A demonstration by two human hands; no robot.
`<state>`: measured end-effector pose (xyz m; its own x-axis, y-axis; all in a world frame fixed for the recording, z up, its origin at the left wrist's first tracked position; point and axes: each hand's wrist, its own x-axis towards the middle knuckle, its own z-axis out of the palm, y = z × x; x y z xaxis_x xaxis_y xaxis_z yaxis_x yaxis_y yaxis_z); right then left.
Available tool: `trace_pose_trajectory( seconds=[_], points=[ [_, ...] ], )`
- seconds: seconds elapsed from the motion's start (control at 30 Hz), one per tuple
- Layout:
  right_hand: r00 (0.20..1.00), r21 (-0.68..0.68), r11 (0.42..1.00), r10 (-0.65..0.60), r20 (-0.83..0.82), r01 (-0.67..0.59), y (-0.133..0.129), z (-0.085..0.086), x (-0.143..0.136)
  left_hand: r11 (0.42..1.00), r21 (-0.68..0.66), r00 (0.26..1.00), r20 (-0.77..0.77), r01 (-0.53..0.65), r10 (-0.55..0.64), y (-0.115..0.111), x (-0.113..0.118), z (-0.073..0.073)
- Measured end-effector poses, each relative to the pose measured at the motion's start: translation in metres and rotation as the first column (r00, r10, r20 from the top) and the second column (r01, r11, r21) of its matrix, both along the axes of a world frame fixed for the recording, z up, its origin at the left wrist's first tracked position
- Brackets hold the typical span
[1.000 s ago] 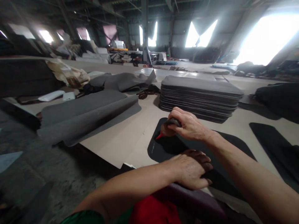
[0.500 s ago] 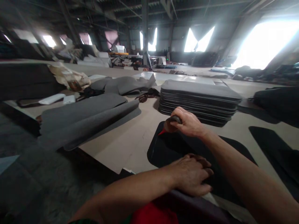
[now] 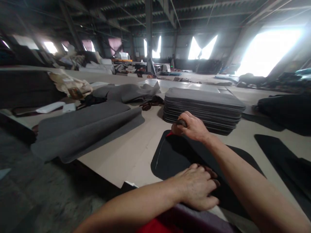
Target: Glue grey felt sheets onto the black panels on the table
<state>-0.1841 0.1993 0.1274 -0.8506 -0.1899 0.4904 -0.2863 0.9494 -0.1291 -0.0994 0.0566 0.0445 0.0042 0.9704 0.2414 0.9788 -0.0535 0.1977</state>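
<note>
The right hand (image 3: pixel 193 127) is wrapped snug around a small bottle (image 3: pixel 176 129), its red tip (image 3: pixel 169 133) down at the far left corner of a dark mat (image 3: pixel 164 161). The bottle looks light and squishy, so the fat middle is the best place to hold it. It is a container, but I can't see what is inside.

From the bottle, a thin pale line (image 3: pixel 158 155) runs on the mat between 7 and 8 o'clock. At 5 o'clock, the left hand (image 3: pixel 198 187) lies palm down on the mat, fingers loose and open. The mat lies flat and looks thin, soft and bendy; holding it by an edge would be easy.

At 2 o'clock is a tall stack of mats (image 3: pixel 204 106), likely heavy all together. At 9 o'clock is a floppy gray sheet (image 3: pixel 92 129). Near 10 o'clock sits a crumpled tan bag (image 3: pixel 70 82); I can't tell what it holds.
</note>
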Motion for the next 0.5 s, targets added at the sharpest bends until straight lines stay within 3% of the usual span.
trace_pose_trajectory(
  seconds=[0.27, 0.5],
  points=[
    [0.990, 0.036, 0.989, -0.144, -0.005, 0.144, 0.010, -0.001, -0.018, 1.000, -0.014, 0.998, 0.066, 0.006, -0.005, -0.001, 0.000, 0.001],
    [0.975, 0.103, 0.970, -0.222, 0.016, 0.220, 0.033, 0.010, 0.002, 0.997, 0.079, 0.990, 0.139, 0.010, -0.021, -0.004, 0.000, -0.001]
  ],
)
